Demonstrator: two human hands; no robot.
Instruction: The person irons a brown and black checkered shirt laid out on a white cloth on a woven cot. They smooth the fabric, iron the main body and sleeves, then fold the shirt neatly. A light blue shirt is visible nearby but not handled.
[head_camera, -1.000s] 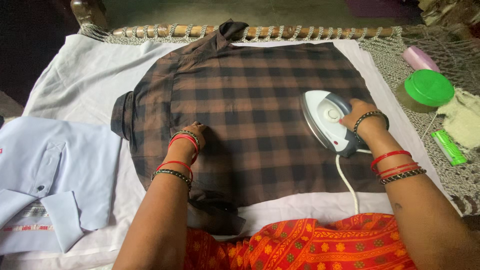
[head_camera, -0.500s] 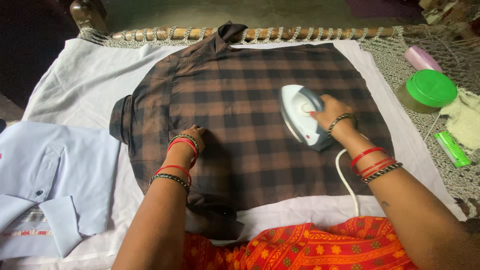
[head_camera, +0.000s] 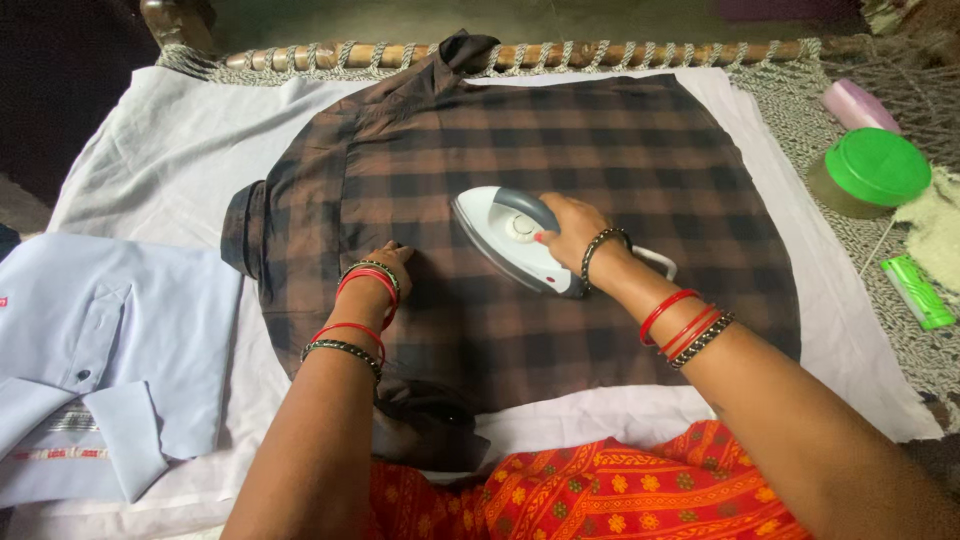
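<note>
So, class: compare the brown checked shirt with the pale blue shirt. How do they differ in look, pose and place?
The brown checked shirt is dark and patterned; the pale blue shirt is plain. The brown one lies spread flat in the middle of the white sheet, under the iron and both hands; the blue one lies folded at the left edge, untouched. Both are collared shirts on the same sheet.

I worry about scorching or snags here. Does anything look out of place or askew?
Nothing is damaged. The iron sits flat on the brown shirt under the right hand; the left hand presses the cloth. One oddity: a dark part of the shirt is bunched at the near edge.
</note>
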